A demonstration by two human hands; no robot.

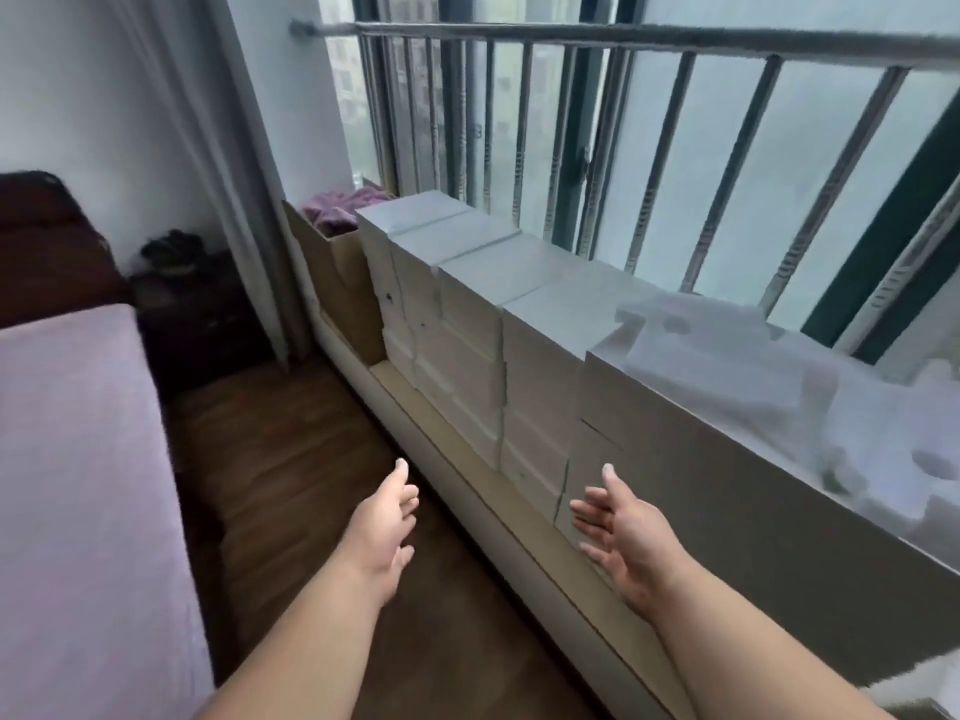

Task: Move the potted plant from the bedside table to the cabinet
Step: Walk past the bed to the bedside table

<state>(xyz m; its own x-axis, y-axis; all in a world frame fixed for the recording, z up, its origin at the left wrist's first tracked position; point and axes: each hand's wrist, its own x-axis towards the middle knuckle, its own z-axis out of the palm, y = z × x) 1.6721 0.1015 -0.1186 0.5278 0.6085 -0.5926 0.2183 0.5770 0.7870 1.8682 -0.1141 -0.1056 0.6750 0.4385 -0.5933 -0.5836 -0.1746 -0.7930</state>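
Note:
A small dark potted plant (174, 249) stands on the dark wooden bedside table (197, 314) in the far corner, between the bed and the curtain; it is blurred. My left hand (387, 532) and my right hand (623, 537) are stretched forward over the wooden floor, palms facing each other, fingers apart, holding nothing. Both hands are far short of the plant. No cabinet can be told apart in this view.
A bed with a pink cover (78, 485) fills the left. Stacked white boxes (467, 330) and a cardboard box with purple cloth (337, 215) line the window ledge (467, 491) on the right, under metal railings (571, 122). White foam pieces (727, 366) lie on the boxes. A narrow floor strip (270, 459) leads to the bedside table.

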